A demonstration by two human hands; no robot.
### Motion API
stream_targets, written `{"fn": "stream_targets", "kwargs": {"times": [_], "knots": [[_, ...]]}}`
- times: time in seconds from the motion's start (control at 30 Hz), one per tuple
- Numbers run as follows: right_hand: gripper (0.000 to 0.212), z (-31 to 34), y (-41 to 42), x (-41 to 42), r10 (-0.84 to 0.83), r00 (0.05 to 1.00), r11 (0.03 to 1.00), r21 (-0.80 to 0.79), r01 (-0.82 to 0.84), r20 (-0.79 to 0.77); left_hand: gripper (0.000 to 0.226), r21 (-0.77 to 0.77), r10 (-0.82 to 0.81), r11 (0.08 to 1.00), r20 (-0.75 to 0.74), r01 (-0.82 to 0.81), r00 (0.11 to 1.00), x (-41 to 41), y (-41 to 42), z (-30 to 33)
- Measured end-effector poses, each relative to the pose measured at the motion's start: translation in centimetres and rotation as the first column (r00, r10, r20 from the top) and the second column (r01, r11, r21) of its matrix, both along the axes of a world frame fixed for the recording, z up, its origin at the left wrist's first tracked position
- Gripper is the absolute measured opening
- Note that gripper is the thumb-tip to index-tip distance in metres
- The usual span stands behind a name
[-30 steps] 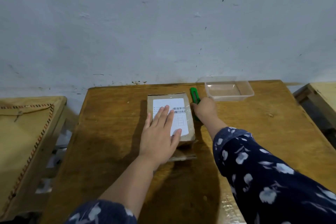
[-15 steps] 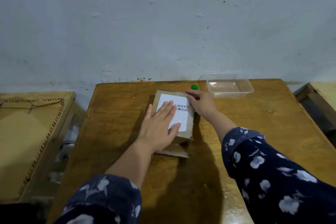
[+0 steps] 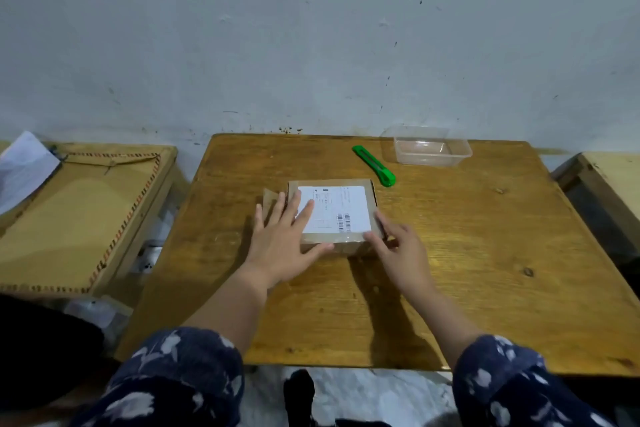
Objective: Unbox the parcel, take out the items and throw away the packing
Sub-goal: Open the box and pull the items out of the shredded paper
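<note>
A small brown cardboard parcel (image 3: 346, 241) with a white shipping label lies flat in the middle of the wooden table (image 3: 467, 253). My left hand (image 3: 284, 236) rests flat on its left part, fingers spread over the label's edge. My right hand (image 3: 398, 250) touches the parcel's near right corner with its fingertips, fingers apart. A loose cardboard flap sticks out at the parcel's left side. A green utility knife (image 3: 374, 165) lies on the table behind the parcel, apart from both hands.
A clear plastic container (image 3: 431, 150) stands at the table's back right, close to the wall. A low wooden stand with a tan woven board (image 3: 79, 211) is on the left, another wooden piece (image 3: 609, 184) on the right.
The parcel has been turned a quarter turn on the table. My right hand left the green knife and came to the parcel's near right corner. The knife now lies free.
</note>
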State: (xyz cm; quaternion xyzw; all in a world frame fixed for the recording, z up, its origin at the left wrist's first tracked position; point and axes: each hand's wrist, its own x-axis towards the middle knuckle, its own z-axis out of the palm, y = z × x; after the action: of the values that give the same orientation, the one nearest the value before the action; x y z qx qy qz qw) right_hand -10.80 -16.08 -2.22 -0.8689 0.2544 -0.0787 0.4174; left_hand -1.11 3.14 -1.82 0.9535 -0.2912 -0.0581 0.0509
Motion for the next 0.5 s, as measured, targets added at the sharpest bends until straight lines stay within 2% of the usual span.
{"fn": "stream_targets", "kwargs": {"times": [0.13, 0.33, 0.4, 0.5], "knots": [[0.060, 0.0, -0.1, -1.8, 0.145, 0.989, 0.983, -0.112, -0.146, -0.013, 0.080, -0.143, 0.018, 0.989, -0.054, -0.025, 0.998, -1.4, 1.5, -0.1], [0.044, 1.6, -0.6, -1.0, 0.128, 0.984, 0.976, -0.191, -0.103, 0.122, 0.073, -0.266, 0.040, 0.963, 0.013, -0.035, 0.999, -1.1, 1.3, 1.4], [0.039, 2.3, -0.6, -0.4, 0.110, 0.975, 0.981, -0.179, -0.076, 0.191, 0.072, -0.402, 0.085, 0.910, -0.061, -0.103, 0.994, -0.9, 0.6, 2.7], [0.034, 3.8, -0.6, 1.3, 0.067, 0.960, 0.994, -0.104, -0.040, 0.271, 0.075, -0.590, 0.139, 0.784, -0.141, -0.196, 0.980, 0.1, -0.6, 4.4]]}}
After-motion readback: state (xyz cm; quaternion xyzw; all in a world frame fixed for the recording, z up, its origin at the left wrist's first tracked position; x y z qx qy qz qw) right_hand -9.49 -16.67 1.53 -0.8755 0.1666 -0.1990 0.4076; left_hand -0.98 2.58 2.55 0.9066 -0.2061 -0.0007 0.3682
